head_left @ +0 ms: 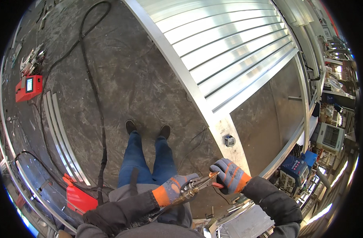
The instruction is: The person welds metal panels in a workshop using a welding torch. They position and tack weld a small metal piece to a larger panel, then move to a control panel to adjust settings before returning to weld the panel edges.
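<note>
A metal welding torch (189,193) with a copper-coloured tip lies slantwise across the front of my body. My left hand (170,191), in a grey and orange glove, is closed around the torch's body. At the tip end, my right hand (231,177), gloved alike, has its fingers curled in against the torch. A small red piece (218,185) shows beside the right fingers; what it belongs to I cannot tell. The palm side of the right hand is hidden.
A slatted aluminium frame (161,43) fills the upper right. On its pale near end sits a tape measure (229,141). Black cable (95,91) runs along the floor at left, near metal strips (58,135), a red machine with a screen (29,88) and a red case (79,199).
</note>
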`<action>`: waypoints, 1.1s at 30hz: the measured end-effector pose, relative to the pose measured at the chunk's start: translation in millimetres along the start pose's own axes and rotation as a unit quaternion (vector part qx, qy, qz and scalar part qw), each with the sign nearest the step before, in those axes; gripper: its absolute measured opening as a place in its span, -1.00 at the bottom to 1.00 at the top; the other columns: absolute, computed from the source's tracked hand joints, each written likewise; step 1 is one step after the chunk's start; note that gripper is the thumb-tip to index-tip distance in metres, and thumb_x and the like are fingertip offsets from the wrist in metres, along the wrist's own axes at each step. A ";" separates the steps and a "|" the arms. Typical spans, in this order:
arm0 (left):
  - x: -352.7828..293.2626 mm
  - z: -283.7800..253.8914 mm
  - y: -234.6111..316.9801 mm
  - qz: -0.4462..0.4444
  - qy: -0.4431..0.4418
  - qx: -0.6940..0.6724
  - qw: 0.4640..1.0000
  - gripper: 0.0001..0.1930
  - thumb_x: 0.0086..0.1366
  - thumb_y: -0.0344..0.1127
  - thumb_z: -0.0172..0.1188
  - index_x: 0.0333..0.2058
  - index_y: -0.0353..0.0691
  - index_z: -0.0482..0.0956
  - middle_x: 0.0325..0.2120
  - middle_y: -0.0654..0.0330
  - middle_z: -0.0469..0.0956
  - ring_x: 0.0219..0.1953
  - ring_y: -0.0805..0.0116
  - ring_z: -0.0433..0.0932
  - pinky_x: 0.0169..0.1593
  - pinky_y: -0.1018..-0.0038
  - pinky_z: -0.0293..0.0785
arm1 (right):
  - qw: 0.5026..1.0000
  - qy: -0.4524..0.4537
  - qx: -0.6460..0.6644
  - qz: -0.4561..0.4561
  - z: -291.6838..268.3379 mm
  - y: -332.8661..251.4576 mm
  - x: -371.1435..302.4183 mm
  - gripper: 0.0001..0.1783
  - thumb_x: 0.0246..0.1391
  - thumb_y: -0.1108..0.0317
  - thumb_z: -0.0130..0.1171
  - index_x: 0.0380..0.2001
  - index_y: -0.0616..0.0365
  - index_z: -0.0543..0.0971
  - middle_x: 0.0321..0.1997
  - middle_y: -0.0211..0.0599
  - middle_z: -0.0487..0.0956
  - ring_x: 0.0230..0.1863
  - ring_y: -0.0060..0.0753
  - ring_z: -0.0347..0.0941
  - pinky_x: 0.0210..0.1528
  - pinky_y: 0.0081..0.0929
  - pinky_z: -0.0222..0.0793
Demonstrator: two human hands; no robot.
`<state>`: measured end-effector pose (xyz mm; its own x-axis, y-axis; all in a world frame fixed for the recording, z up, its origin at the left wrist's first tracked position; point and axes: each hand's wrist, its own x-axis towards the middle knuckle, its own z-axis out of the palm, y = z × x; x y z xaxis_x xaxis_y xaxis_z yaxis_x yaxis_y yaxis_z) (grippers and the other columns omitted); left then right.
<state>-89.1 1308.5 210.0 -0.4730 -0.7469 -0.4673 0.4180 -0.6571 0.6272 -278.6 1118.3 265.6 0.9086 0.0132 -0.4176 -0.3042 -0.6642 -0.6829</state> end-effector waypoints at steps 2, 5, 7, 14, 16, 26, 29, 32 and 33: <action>0.3 1.0 0.6 0.013 0.014 0.084 0.996 -0.73 0.31 -0.36 0.28 -0.06 -0.15 0.46 -0.34 0.29 0.54 -0.32 0.51 0.45 -0.28 0.47 0.41 | 1.000 0.003 -0.010 0.003 3.2 -1.7 -3.5 -0.37 -0.10 0.30 0.40 0.04 0.31 0.43 -0.08 0.00 0.44 -0.09 0.13 0.39 -0.03 -0.08 0.36; 2.4 0.9 -1.9 0.004 0.011 0.037 0.999 -0.72 0.29 -0.35 0.27 -0.06 -0.15 0.46 -0.40 0.24 0.54 -0.35 0.44 0.47 -0.30 0.41 0.40 | 0.999 0.001 -0.006 0.031 8.1 -3.7 -7.8 -0.39 -0.09 0.29 0.40 0.02 0.32 0.44 -0.08 0.03 0.43 -0.09 0.14 0.38 -0.03 -0.08 0.35; 4.2 0.6 -5.7 0.003 0.011 -0.002 1.000 -0.71 0.27 -0.34 0.27 -0.06 -0.15 0.46 -0.42 0.22 0.54 -0.36 0.41 0.48 -0.30 0.38 0.40 | 1.000 0.013 -0.004 0.028 11.2 -5.5 -9.7 -0.39 -0.07 0.28 0.40 0.03 0.32 0.44 -0.08 0.04 0.42 -0.09 0.15 0.38 -0.04 -0.08 0.35; 4.3 0.7 -16.8 0.026 0.054 0.094 0.994 -0.71 0.24 -0.30 0.28 -0.09 -0.16 0.48 -0.40 0.17 0.57 -0.35 0.33 0.50 -0.26 0.34 0.42 | 0.998 0.016 -0.007 0.062 17.0 -15.6 -14.7 -0.43 -0.02 0.25 0.37 0.03 0.29 0.45 -0.09 0.08 0.42 -0.06 0.16 0.38 -0.03 -0.07 0.35; 3.9 0.3 -16.3 0.030 0.057 0.092 0.994 -0.71 0.24 -0.30 0.28 -0.09 -0.16 0.49 -0.39 0.16 0.58 -0.35 0.30 0.50 -0.25 0.33 0.42 | 0.995 -0.016 0.004 0.100 18.3 -18.0 -15.9 -0.48 -0.01 0.27 0.36 -0.01 0.28 0.47 -0.09 0.07 0.43 -0.06 0.16 0.38 -0.03 -0.07 0.35; -5.6 -0.7 8.6 0.022 0.075 0.163 0.984 -0.73 0.25 -0.27 0.27 -0.11 -0.18 0.49 -0.41 0.14 0.55 -0.36 0.30 0.49 -0.24 0.37 0.42 | 0.992 0.060 0.025 0.105 28.9 -29.7 -18.9 -0.42 -0.02 0.37 0.33 0.09 0.29 0.42 0.00 0.13 0.41 0.02 0.21 0.36 0.08 -0.03 0.34; -12.0 -7.3 21.0 0.053 0.097 0.203 0.973 -0.74 0.26 -0.26 0.27 -0.12 -0.18 0.49 -0.42 0.11 0.56 -0.36 0.27 0.52 -0.24 0.37 0.43 | 0.985 0.102 0.029 0.139 37.9 -39.5 -13.9 -0.33 -0.03 0.45 0.31 0.19 0.34 0.36 0.10 0.19 0.39 0.12 0.28 0.33 0.21 -0.01 0.30; -16.0 -16.1 30.5 0.044 0.126 0.227 0.965 -0.75 0.29 -0.26 0.26 -0.12 -0.18 0.49 -0.41 0.07 0.56 -0.34 0.19 0.57 -0.24 0.34 0.44 | 0.965 0.182 0.075 0.173 48.8 -53.5 -9.8 -0.25 -0.03 0.52 0.27 0.27 0.37 0.28 0.19 0.22 0.36 0.21 0.32 0.30 0.30 -0.02 0.24; -16.0 -18.4 32.2 0.034 0.137 0.246 0.959 -0.75 0.30 -0.26 0.26 -0.12 -0.18 0.49 -0.40 0.05 0.56 -0.32 0.17 0.58 -0.23 0.33 0.45 | 0.960 0.191 0.076 0.191 50.6 -57.6 -10.0 -0.24 -0.03 0.54 0.25 0.29 0.38 0.26 0.21 0.22 0.36 0.23 0.33 0.29 0.32 -0.02 0.23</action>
<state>-53.7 1297.4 226.3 -0.2077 -0.8296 -0.5182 -0.0072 -0.5285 0.8489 -284.7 1194.3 278.8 0.7528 -0.5033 -0.4244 -0.6474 -0.4489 -0.6160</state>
